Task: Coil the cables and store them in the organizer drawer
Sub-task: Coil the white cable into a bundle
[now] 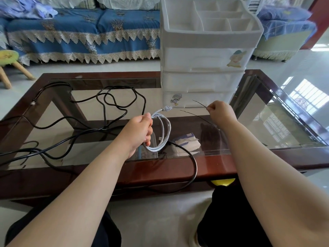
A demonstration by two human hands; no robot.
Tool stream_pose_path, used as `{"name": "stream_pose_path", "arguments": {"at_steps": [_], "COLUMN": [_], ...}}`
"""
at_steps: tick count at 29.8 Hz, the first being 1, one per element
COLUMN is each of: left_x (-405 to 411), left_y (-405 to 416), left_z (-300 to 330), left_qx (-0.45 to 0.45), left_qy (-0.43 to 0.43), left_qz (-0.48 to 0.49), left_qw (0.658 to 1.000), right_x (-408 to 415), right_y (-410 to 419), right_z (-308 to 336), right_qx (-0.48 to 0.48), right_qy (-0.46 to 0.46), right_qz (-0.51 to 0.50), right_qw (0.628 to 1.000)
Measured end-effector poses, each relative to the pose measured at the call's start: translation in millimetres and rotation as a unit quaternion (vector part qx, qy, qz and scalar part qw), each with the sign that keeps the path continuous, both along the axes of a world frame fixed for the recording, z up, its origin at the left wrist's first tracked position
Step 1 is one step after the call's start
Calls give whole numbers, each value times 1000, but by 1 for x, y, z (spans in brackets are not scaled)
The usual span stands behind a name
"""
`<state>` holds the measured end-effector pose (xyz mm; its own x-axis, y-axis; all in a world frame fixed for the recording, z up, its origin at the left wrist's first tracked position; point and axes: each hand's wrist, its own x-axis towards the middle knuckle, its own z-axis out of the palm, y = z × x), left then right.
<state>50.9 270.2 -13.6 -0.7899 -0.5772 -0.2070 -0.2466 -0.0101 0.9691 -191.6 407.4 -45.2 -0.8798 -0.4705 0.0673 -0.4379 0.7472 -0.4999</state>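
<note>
My left hand (140,129) grips a coiled white network cable (164,132) above the glass table, its plug sticking out toward the organizer. My right hand (219,112) pinches a thin black twist tie (199,103) just right of the coil. A second thin black tie (195,115) lies on the glass below it. A long black cable (110,104) sprawls in loose loops over the left half of the table and hangs over the near edge. The white plastic organizer (204,59) stands at the back of the table with its three drawers closed.
The table (160,170) has a dark wooden frame and a glass top. A small packet (187,142) and a clear bag lie under the coil. A blue-covered sofa (85,32) stands behind, and a small stool (8,63) at far left.
</note>
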Motion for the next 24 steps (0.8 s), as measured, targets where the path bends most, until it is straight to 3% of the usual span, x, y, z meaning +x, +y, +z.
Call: {"name": "stream_pose_path", "arguments": {"at_steps": [6,13,16,20,24], "left_x": [1,1,1,0,1], "left_y": [-3,-3,-3,-4,2], "left_z": [-1,0,0,0,5], "left_qx": [-7,-6,-6,-3,45], "left_qy": [-10,-20,-26,-35,-17], "left_qz": [2,6,17,34,17], "left_qw": [1000,1000,999,999,999], "right_x": [1,4,12,67,127], "right_y": [5,4,-6,-24,-35], "right_z": [-6,-1,20,58,55], "right_qx": [-32,-30,-101,-248,-190], "right_qy": [-22,16,26,-120,-134], "right_qz": [7,-15,-1,129,239], "right_qw": [999,999,995,953,943]}}
